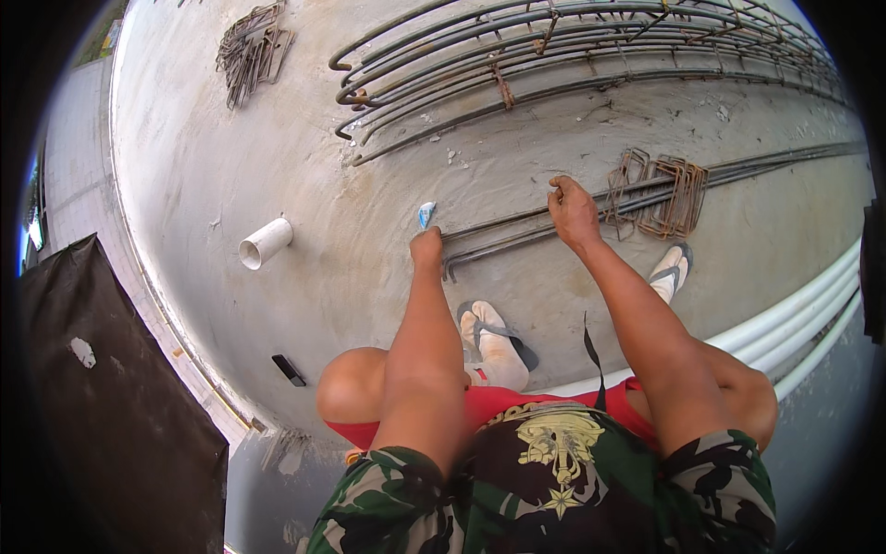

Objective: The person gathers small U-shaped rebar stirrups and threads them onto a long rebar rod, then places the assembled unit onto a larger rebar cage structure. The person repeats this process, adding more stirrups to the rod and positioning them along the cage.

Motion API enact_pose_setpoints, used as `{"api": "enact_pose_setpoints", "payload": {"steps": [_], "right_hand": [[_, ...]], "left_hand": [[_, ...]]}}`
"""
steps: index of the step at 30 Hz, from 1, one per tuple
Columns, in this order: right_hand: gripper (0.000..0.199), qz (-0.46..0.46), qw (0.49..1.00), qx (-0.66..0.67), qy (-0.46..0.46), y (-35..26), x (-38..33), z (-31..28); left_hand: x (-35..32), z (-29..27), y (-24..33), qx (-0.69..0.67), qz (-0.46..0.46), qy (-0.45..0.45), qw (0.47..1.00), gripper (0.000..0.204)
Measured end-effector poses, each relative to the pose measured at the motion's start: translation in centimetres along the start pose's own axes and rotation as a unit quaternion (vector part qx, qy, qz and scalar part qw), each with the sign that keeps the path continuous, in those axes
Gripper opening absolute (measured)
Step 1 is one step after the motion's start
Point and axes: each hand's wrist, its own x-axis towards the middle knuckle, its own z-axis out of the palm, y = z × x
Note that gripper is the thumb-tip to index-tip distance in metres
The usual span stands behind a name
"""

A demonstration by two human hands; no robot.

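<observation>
My left hand [426, 246] is closed at the near-left end of a long steel rebar [503, 222], its fingertips mostly hidden from above. Just beyond it shows a small blue-and-white packet [426, 214]; whether the hand touches it, I cannot tell. My right hand [574, 214] is above the same bars, fingers curled and thumb drawn in toward them; what they pinch, if anything, is too small to make out. Beside it, several bent rectangular stirrups [676, 196] sit around the bars. A lower bar [494, 251] ends in a hook near my left foot.
A tied rebar cage [554, 51] lies across the far side. More stirrups [251, 51] are piled at far left. A white pipe stub [266, 244] stands up from the concrete, with a dark phone-like object [288, 370] nearer me. White pipes [812, 319] run at right.
</observation>
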Motion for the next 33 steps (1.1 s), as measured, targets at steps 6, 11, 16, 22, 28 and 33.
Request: {"api": "enact_pose_setpoints", "payload": {"steps": [6, 11, 16, 22, 28, 33], "right_hand": [[0.036, -0.098, 0.952, -0.107, -0.269, 0.1, -7.6, 5.4], [0.048, -0.214, 0.906, -0.271, -0.243, 1.3, -10.1, 11.4], [0.038, -0.281, 0.872, -0.355, -0.187, 1.6, -9.7, 13.7], [0.013, -0.385, 0.855, -0.320, -0.133, 2.6, -8.2, 14.2], [0.009, -0.415, 0.841, -0.305, -0.163, 2.8, -7.7, 13.7], [0.010, -0.377, 0.850, -0.333, -0.156, 2.2, -8.7, 14.2]], "left_hand": [[-0.2, -1.3, 0.9, 0.004, -0.024, -0.074, 0.997, 0.052], [-2.2, -1.4, 2.3, -0.005, -0.020, -0.077, 0.997, 0.045], [-1.9, -1.8, 1.9, -0.017, -0.016, -0.091, 0.996, 0.035], [-2.0, -1.4, 1.3, -0.017, 0.003, -0.083, 0.996, 0.033], [-2.7, -0.7, 0.6, -0.043, 0.081, -0.033, 0.995, 0.020], [-2.1, -1.4, 0.1, -0.042, 0.056, -0.058, 0.996, 0.019]]}}
